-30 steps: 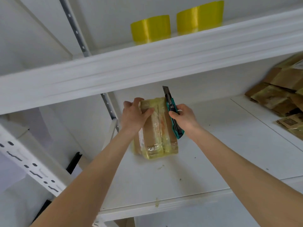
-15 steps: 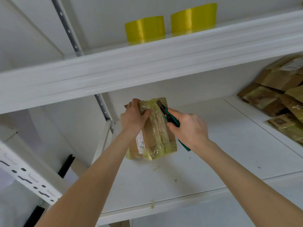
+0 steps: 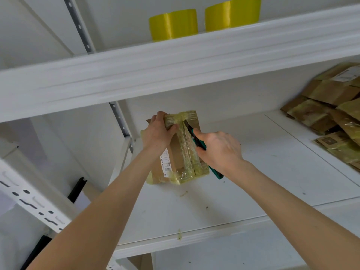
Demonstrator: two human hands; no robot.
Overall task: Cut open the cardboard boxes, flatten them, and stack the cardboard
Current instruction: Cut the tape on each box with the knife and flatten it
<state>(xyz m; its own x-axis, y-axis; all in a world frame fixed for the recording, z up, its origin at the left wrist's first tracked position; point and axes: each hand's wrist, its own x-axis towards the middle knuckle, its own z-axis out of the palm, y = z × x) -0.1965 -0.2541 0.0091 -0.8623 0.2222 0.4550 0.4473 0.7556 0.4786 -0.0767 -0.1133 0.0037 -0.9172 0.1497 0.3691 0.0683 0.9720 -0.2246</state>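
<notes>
Currently the left hand (image 3: 158,131) is gripping the taped box's (image 3: 181,152) far end, fingers curled; the right hand (image 3: 219,150), fingers wrapped, is pressing the cutter (image 3: 196,139) into its tape seam. Box probably light, stiff, slippery.

Box (image 3: 176,152) under the fingers of your left hand (image 3: 156,134): brown cardboard, banded lengthwise in glossy, yellowish see-through tape.
Label (image 3: 166,162) just below those fingers: white, with fine black print and a barcode.
Knife (image 3: 200,144) in the fingers of your right hand (image 3: 220,151): teal body, black strip along it.
Shelf (image 3: 214,207) beneath your fingers: white, a few small yellow-green specks.
Two rolls (image 3: 173,24) above your fingers: bright yellow, shiny.
Pile of cardboard (image 3: 321,112) well beyond your right fingers: brown, same yellowish tape, one white label.
Post (image 3: 29,195) out past your left fingers: white, patterned with dark slots.
Bar (image 3: 77,189) near it: black.
</notes>
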